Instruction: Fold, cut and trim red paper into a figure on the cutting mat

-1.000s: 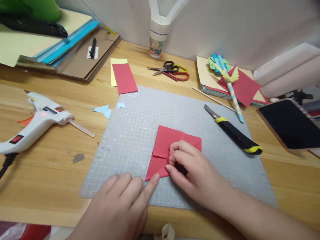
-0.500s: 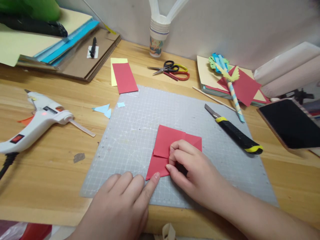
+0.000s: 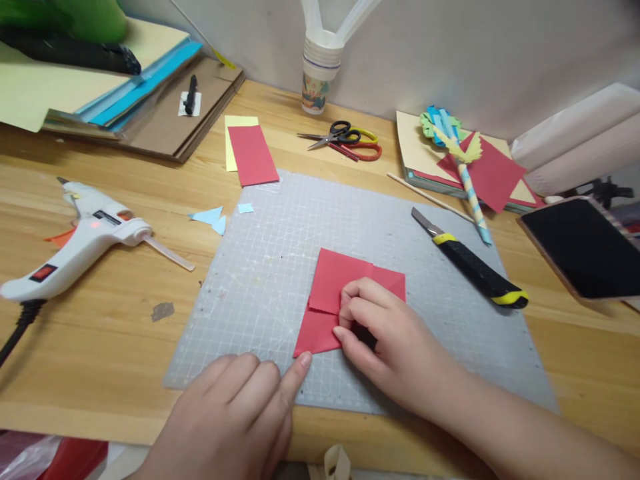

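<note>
A folded sheet of red paper (image 3: 325, 331) lies on the grey cutting mat (image 3: 240, 300), its overlapping flaps showing a slit on the left side. My right hand (image 3: 385, 333) bears on the paper's right part, fingers curled and thumb close to the fingertips, gripping it; the paper beneath is partly hidden. My left hand (image 3: 240, 400) rests at the mat's near edge. Its forefinger stretches out to the paper's near left corner, at the lower edge, while the other fingers bend loosely and hold nothing.
A black-and-yellow utility knife (image 3: 470, 263) lies right, blade out. Left is a white glue gun (image 3: 90, 233) with its indicator lit. Behind are scissors (image 3: 340, 137), red card (image 3: 253, 155), stacked paper cups (image 3: 320, 73) and a paper flower (image 3: 465, 167). A tablet-like device (image 3: 585, 247) sits far right.
My left forefinger has slid slightly left and down, from on the paper's near edge to its corner. My right hand keeps its place on the paper. The view has shifted a little.
</note>
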The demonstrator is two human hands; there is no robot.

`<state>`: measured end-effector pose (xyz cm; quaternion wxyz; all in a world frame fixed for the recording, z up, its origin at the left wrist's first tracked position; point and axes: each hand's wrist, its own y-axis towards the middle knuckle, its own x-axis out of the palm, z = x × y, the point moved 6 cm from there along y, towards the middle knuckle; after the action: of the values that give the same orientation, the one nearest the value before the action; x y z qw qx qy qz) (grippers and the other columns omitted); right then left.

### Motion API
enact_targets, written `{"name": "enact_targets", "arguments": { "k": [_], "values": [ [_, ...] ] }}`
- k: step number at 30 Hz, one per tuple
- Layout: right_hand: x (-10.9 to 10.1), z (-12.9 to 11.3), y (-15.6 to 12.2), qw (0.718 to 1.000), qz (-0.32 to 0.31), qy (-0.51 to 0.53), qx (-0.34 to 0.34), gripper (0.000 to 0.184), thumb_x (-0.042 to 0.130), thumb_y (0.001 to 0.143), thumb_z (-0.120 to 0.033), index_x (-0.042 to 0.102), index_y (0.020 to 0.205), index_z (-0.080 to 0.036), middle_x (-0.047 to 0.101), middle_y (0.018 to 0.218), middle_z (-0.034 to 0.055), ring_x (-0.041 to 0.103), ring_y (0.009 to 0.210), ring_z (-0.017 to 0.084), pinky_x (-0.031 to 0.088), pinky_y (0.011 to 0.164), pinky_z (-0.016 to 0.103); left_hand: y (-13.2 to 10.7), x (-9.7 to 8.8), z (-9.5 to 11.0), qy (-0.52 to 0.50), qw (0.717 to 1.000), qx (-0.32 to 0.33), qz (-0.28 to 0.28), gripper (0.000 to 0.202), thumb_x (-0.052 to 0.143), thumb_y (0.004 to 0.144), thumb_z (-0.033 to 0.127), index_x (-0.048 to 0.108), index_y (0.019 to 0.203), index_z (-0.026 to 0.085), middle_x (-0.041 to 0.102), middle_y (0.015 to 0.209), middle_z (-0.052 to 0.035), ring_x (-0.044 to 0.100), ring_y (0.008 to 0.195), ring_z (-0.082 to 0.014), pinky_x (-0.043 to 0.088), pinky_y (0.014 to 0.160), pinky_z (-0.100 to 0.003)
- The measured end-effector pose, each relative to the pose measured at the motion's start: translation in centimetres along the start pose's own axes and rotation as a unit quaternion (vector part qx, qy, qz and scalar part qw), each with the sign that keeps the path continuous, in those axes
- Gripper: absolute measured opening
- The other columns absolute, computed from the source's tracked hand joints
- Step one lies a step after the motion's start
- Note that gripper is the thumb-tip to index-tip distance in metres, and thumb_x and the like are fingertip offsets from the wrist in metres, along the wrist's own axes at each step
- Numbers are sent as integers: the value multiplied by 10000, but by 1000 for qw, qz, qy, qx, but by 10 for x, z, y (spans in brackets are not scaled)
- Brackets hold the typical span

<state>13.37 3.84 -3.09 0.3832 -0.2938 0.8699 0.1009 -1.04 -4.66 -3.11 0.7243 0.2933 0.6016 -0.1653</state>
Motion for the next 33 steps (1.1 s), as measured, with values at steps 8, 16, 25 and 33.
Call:
{"name": "enact_targets", "arguments": {
  "k": [8,16,25,33],
  "values": [
    [0,0,0,1000,-3,4,0,157,489,866,-72,470,763,-188,499,878,42,491,780,170,424,708,328,2,0,-3,5,1000,-6,4,346,410,872,147,589,1169,145,547,613,23,527,522,-187,379,474,-330],
    [0,0,0,1000,-5,4,-1,159,482,872,-73,469,766,-191,495,877,42,485,781,171,423,706,330,4,0,0,-6,1000,-11,5,342,416,856,142,620,1130,141,544,600,17,517,505,-182,386,461,-318],
    [1,1,0,1000,-9,3,2,152,492,868,-71,475,772,-188,500,883,40,487,786,168,419,700,326,2,-2,-3,-23,1000,2,14,354,419,870,137,580,1185,147,543,595,38,503,510,-169,380,480,-320],
    [1,1,-3,1000,-13,-1,4,147,484,878,-86,480,774,-188,504,886,43,487,784,168,422,696,328,5,-2,0,-16,1000,7,12,336,422,867,132,593,1156,122,536,587,34,503,506,-169,389,474,-320]
  ]
}}
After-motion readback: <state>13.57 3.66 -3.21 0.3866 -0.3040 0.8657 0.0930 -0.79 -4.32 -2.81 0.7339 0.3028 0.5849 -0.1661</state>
